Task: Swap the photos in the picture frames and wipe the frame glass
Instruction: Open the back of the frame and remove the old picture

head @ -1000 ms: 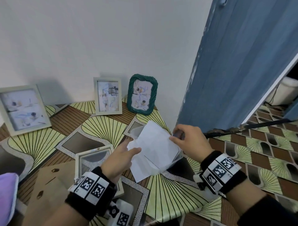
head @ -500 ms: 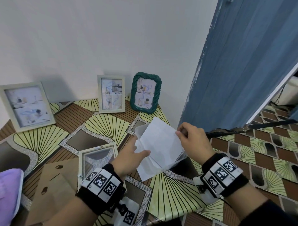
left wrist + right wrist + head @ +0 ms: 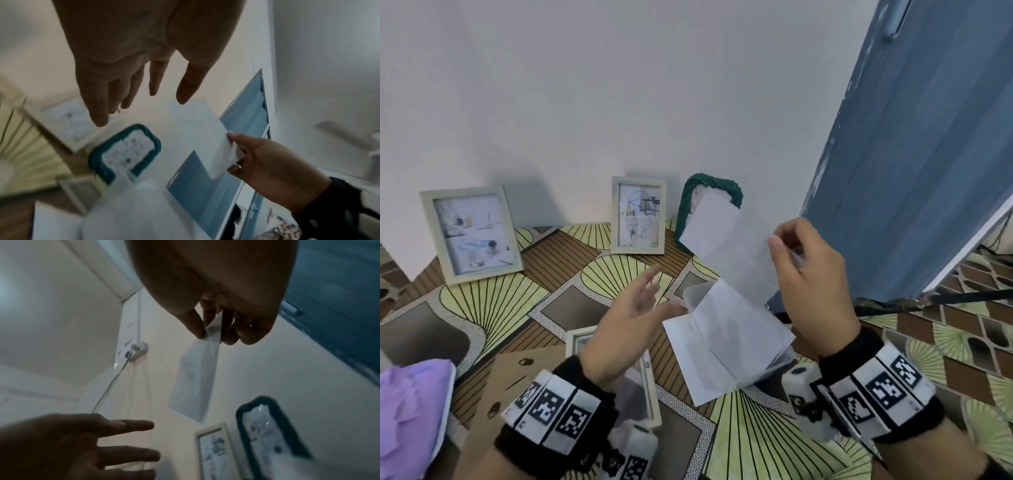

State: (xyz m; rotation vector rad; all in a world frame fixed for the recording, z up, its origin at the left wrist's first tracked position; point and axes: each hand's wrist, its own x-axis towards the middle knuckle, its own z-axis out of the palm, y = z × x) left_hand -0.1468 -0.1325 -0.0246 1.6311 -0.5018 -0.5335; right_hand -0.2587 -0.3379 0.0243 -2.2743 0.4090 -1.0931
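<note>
My right hand [image 3: 796,253] pinches one white photo sheet [image 3: 726,236] by its edge and holds it up, back side toward me; the pinch shows in the right wrist view [image 3: 213,331]. Below it a clear sleeve with several white sheets [image 3: 726,339] lies on the table. My left hand [image 3: 643,301] hovers beside the sleeve with fingers spread, holding nothing [image 3: 131,97]. An opened pale frame [image 3: 582,339] lies flat under my left wrist. A green woven frame [image 3: 688,198], partly hidden by the lifted sheet, and two pale frames [image 3: 637,215] [image 3: 470,234] lean on the wall.
A brown backing board [image 3: 517,373] lies at the front left beside a purple cloth [image 3: 407,407]. The table's patterned cover [image 3: 493,298] ends near a blue door [image 3: 907,154] on the right. A white wall stands behind the frames.
My right hand has pulled one sheet out of the stack and raised it toward the green frame. My left hand let go of the stack and opened.
</note>
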